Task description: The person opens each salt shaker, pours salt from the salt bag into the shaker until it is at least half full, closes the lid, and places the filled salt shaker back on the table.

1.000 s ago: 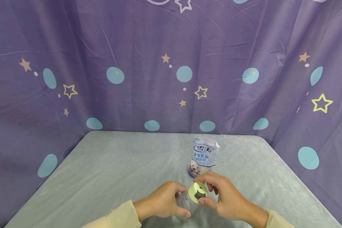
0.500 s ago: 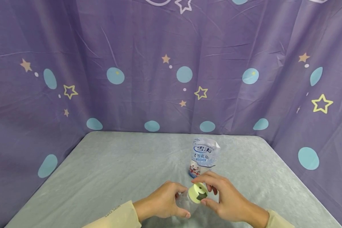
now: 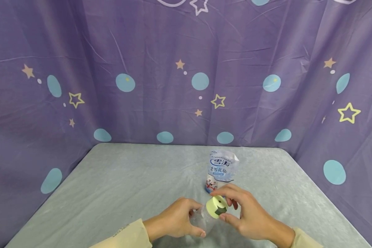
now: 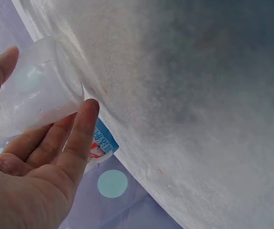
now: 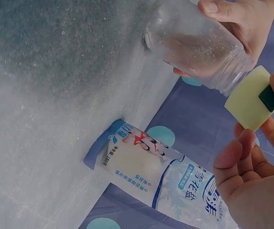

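A clear plastic jar [image 3: 202, 221] stands near the front of the table, and my left hand [image 3: 177, 217] grips it round the side. My right hand [image 3: 249, 214] pinches a pale yellow-green lid [image 3: 211, 207] with a dark green flap between thumb and fingers. In the right wrist view, the threaded neck of the jar [image 5: 198, 47] shows just below the lid [image 5: 246, 98], which sits at or slightly off the mouth. From the left wrist view, the jar looks see-through, with a few specks or drops on its wall. Just behind the hands stands a blue and white salt pouch [image 3: 221, 168].
A pale grey-green cloth covers the table [image 3: 136, 175]. Purple curtains [image 3: 148, 86] with stars and blue dots hang along the back and both sides. The salt pouch stands upright close beyond my right fingers, its top corner folded or cut.
My right hand has shifted the lid slightly up and to the right, away from the jar's neck. The left hand and salt pouch stay nearly where they were.
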Demonstrator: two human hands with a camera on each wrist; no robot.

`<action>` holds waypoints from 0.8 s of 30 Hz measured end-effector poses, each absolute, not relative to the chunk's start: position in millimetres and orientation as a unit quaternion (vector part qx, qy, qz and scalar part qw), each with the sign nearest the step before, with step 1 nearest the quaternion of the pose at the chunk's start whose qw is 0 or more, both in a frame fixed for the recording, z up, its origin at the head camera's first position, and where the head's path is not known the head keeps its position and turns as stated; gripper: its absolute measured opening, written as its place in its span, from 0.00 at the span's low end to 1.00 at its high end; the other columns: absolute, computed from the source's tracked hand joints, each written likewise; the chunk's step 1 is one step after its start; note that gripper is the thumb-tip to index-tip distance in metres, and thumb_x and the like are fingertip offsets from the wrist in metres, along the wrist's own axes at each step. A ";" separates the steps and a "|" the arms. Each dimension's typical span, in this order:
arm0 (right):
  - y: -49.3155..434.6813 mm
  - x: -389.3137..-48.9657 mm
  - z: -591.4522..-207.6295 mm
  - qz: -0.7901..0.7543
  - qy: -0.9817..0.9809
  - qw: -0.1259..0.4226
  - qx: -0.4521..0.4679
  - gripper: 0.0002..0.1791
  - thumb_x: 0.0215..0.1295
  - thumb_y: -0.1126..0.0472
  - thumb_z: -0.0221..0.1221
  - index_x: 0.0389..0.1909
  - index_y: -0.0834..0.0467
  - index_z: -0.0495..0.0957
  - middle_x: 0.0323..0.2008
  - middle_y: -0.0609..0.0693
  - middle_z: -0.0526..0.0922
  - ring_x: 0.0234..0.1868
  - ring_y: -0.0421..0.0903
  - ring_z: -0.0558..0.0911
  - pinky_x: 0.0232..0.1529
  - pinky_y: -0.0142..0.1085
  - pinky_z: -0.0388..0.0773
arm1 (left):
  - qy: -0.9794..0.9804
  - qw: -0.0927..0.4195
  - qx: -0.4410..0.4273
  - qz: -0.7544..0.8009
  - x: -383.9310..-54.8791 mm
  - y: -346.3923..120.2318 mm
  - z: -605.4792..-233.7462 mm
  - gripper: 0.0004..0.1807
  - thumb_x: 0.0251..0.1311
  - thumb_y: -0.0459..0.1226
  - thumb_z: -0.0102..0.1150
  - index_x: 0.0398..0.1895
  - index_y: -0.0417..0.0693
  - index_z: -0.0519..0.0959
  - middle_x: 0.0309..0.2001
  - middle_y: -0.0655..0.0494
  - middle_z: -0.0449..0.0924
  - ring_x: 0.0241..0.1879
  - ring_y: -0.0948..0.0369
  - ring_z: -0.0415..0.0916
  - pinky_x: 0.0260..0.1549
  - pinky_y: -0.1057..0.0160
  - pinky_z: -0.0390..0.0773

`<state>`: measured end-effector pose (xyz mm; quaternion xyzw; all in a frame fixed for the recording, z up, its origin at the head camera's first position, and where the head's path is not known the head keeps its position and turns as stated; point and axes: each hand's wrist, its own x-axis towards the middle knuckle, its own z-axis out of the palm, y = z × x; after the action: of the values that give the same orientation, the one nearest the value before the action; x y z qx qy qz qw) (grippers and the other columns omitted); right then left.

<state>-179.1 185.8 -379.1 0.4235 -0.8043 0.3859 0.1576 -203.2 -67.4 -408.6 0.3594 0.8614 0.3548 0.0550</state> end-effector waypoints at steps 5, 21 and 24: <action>186.3 -178.1 -377.0 0.386 -0.810 0.157 0.411 0.38 0.48 0.71 0.76 0.61 0.45 0.78 0.50 0.42 0.82 0.34 0.36 0.73 0.30 0.30 0.73 | 0.865 0.048 0.353 0.354 -202.2 -70.5 -410.1 0.24 0.41 0.45 0.85 0.45 0.59 0.88 0.29 0.75 0.80 0.27 0.74 0.74 0.27 0.73 0.75; 190.7 -175.0 -374.5 0.381 -0.812 0.164 0.411 0.36 0.50 0.67 0.76 0.61 0.46 0.78 0.45 0.40 0.81 0.34 0.36 0.71 0.29 0.32 0.73 | 0.873 0.048 0.327 0.357 -202.3 -79.6 -412.2 0.25 0.35 0.47 0.87 0.42 0.58 0.89 0.27 0.73 0.80 0.28 0.70 0.75 0.28 0.72 0.74; 191.3 -174.4 -374.5 0.380 -0.813 0.164 0.409 0.36 0.49 0.67 0.76 0.61 0.45 0.78 0.43 0.40 0.81 0.34 0.36 0.71 0.29 0.31 0.72 | 0.876 0.045 0.326 0.352 -202.2 -80.3 -412.3 0.23 0.34 0.48 0.87 0.38 0.61 0.87 0.26 0.73 0.79 0.27 0.71 0.74 0.27 0.71 0.73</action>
<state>-174.4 191.3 -374.5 0.4094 -0.8130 0.3801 0.1644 -202.2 -80.3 -412.3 0.3255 0.8764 0.3521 0.0449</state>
